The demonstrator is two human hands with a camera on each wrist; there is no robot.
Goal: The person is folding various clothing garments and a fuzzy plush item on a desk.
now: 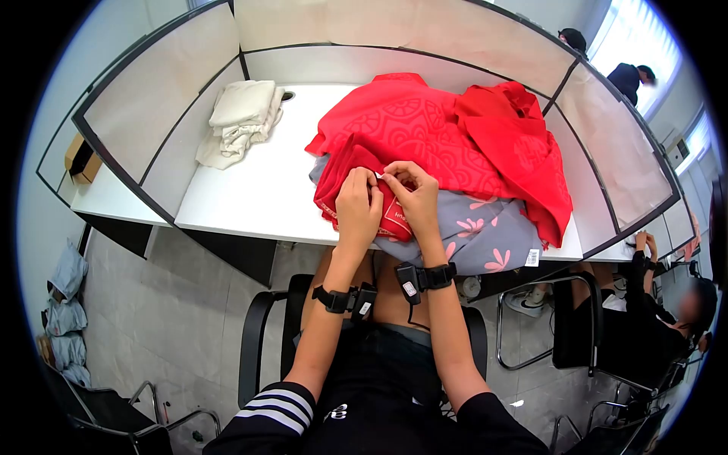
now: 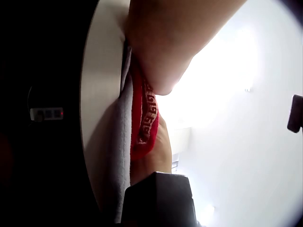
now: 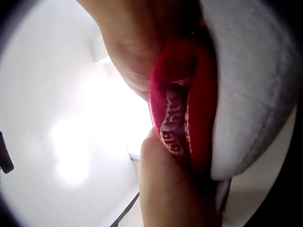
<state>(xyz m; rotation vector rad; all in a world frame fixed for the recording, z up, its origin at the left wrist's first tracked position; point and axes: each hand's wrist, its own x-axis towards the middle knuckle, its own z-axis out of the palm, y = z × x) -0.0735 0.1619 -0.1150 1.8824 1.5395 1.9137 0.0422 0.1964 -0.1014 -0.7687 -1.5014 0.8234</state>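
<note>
A folded dark red towel with a gold-patterned border lies in front of me on the table. My left hand grips its near part with curled fingers. Beside it my right hand pinches a small white tag at the towel between thumb and index finger. The two hands' fingertips almost meet there. In the left wrist view the gold key-pattern border shows between the hands; the fingertips are hidden. The right wrist view shows the towel resting over grey cloth.
Bright red printed fabric is heaped behind the towel. Under it, grey cloth with pink flowers hangs over the front edge, bearing a white label. A stack of cream cloths sits back left. Partitions enclose the table; a seated person is at right.
</note>
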